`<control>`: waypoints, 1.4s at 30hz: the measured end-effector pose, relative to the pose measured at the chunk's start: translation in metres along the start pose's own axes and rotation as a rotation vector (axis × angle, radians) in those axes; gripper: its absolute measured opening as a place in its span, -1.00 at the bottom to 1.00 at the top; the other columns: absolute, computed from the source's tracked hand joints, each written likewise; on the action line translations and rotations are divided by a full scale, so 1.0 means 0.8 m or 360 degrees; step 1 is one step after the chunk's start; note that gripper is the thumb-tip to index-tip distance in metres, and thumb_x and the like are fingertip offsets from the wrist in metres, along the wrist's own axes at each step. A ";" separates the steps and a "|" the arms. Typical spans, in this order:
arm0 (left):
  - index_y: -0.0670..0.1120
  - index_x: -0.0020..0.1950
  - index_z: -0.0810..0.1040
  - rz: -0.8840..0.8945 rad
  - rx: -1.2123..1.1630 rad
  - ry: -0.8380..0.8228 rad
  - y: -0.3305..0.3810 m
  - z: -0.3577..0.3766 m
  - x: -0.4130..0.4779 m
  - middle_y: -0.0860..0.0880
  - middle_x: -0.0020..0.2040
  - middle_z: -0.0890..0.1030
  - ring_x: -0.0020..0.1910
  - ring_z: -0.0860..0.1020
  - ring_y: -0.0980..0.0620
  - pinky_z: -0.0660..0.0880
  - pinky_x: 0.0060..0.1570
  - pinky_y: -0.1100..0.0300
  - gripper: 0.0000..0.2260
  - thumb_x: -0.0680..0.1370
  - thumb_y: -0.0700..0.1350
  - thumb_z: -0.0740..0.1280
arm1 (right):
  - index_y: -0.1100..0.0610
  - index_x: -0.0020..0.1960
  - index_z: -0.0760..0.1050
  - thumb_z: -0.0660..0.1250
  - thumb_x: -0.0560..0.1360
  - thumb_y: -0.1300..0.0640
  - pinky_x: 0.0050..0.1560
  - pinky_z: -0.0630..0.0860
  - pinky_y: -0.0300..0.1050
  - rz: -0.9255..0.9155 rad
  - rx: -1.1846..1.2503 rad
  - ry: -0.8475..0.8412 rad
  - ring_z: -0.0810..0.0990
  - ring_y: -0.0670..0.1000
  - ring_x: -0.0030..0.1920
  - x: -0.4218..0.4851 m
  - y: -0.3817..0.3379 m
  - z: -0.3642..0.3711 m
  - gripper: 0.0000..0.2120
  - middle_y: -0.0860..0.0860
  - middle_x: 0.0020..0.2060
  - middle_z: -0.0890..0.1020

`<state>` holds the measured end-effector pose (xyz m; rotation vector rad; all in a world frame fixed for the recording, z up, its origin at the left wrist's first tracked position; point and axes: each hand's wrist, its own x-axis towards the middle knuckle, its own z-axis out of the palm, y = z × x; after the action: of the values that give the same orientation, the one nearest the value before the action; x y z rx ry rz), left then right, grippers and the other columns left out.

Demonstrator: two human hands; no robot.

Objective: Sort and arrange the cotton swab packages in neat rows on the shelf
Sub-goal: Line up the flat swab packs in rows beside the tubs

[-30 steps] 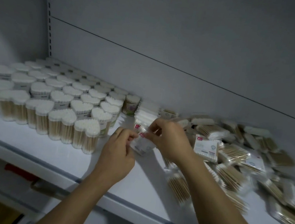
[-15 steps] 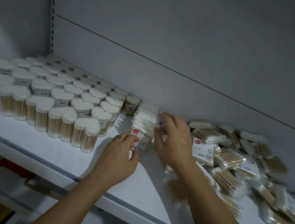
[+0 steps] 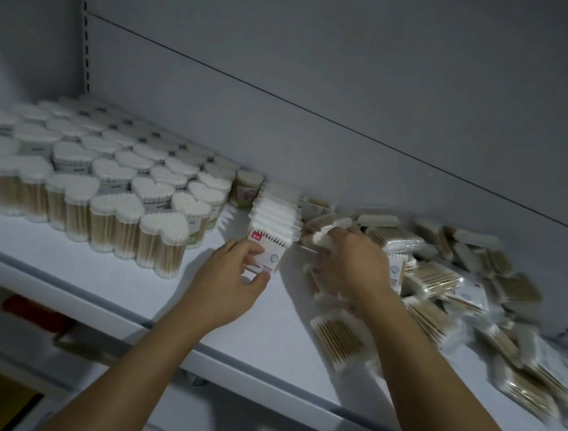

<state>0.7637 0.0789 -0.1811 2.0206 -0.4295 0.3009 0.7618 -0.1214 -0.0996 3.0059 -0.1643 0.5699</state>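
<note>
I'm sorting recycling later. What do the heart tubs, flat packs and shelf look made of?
Heart tubs: clear glossy plastic, likely; swab sticks show through the walls. Flat packs: thin clear film, probably plastic; it shines and sticks show inside. Shelf: smooth matt white, possibly painted metal; the look leaves that open.

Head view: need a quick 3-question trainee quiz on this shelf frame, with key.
1. True or false: the heart-shaped tubs stand left of the upright row of flat packs.
2. What does the left hand pinch? A) a heart-shaped tub B) the row's front pack C) nothing
3. Fill in: the right hand reaches into the ___ pile of packs on the shelf.
Key: 1 true; 2 B; 3 loose.
</note>
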 end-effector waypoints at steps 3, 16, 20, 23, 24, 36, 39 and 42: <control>0.08 0.19 0.47 -0.0012 -0.0176 0.0013 -0.002 0.000 0.001 0.19 -0.01 0.48 -0.08 0.44 0.35 0.39 -0.17 0.51 -0.69 0.48 0.03 0.42 | 0.07 0.04 0.54 0.30 0.49 -0.10 -0.18 0.41 -0.07 0.0170 0.0407 0.0143 0.60 0.20 -0.04 -0.012 0.017 -0.030 -0.73 0.08 -0.08 0.64; 0.23 -0.01 0.47 0.0002 -0.0441 0.0193 0.008 -0.010 -0.010 0.24 -0.07 0.58 -0.06 0.55 0.23 0.50 -0.14 0.36 -0.75 0.47 -0.07 0.46 | -0.11 -0.08 0.57 0.44 0.45 0.05 -0.21 0.54 -0.13 -0.0034 0.1322 -0.0111 0.60 -0.18 -0.29 -0.061 -0.036 -0.017 -0.91 -0.18 -0.27 0.65; 0.13 0.17 0.44 -0.0150 -0.0792 0.0370 0.015 -0.017 -0.010 0.16 -0.10 0.59 -0.11 0.57 0.23 0.50 -0.16 0.32 -0.66 0.46 0.19 0.38 | -0.07 -0.09 0.50 0.43 0.41 0.21 -0.18 0.60 -0.07 0.0139 0.1714 0.0317 0.61 -0.07 -0.14 -0.069 -0.053 -0.003 -0.79 -0.16 -0.15 0.62; 0.08 0.03 0.53 -0.0261 -0.0924 0.0244 0.018 -0.018 -0.012 0.09 -0.13 0.66 -0.14 0.61 0.16 0.49 -0.22 0.29 -0.62 0.47 0.33 0.18 | 0.02 -0.06 0.50 0.46 0.31 0.35 -0.10 0.51 -0.20 -0.0157 0.1165 0.0657 0.49 -0.09 -0.01 -0.083 -0.062 0.004 -0.67 -0.11 0.02 0.48; 0.06 0.03 0.55 -0.0274 -0.0988 0.0179 0.018 -0.018 -0.013 0.09 -0.13 0.68 -0.15 0.63 0.14 0.50 -0.26 0.30 -0.64 0.50 0.29 0.18 | 0.04 -0.05 0.51 0.48 0.30 0.33 -0.04 0.49 -0.20 -0.0260 0.1044 0.0614 0.46 -0.11 0.04 -0.089 -0.064 0.009 -0.68 -0.08 0.08 0.45; 0.16 0.08 0.52 -0.0116 -0.0706 0.0121 0.011 -0.013 -0.011 0.28 -0.02 0.62 -0.01 0.58 0.21 0.49 -0.05 0.35 -0.77 0.54 -0.16 0.39 | -0.03 0.17 0.52 0.44 0.46 0.08 -0.04 0.56 -0.07 -0.0189 0.1063 0.0299 0.52 -0.16 -0.05 -0.083 -0.061 0.015 -0.70 -0.17 0.03 0.50; 0.19 0.08 0.46 -0.0170 -0.0540 0.0376 0.008 -0.010 -0.006 0.25 0.02 0.55 0.04 0.47 0.35 0.44 -0.03 0.34 -0.71 0.50 -0.13 0.44 | 0.06 0.03 0.57 0.42 0.48 0.15 -0.08 0.56 -0.07 -0.0099 0.1097 0.0313 0.55 -0.12 -0.09 -0.067 -0.073 0.015 -0.86 -0.10 0.01 0.49; 0.19 0.10 0.42 -0.0179 -0.0453 0.0369 0.001 -0.008 -0.006 0.25 0.07 0.50 0.07 0.43 0.38 0.39 -0.02 0.34 -0.67 0.49 -0.13 0.45 | 0.07 0.03 0.58 0.41 0.47 0.09 -0.11 0.49 -0.09 -0.0093 0.0892 0.0360 0.54 -0.01 -0.03 -0.051 -0.081 0.014 -0.84 -0.04 -0.01 0.53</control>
<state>0.7584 0.0848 -0.1794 1.7010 -0.1996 0.3771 0.7357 -0.0544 -0.1285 3.4133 0.1199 1.1047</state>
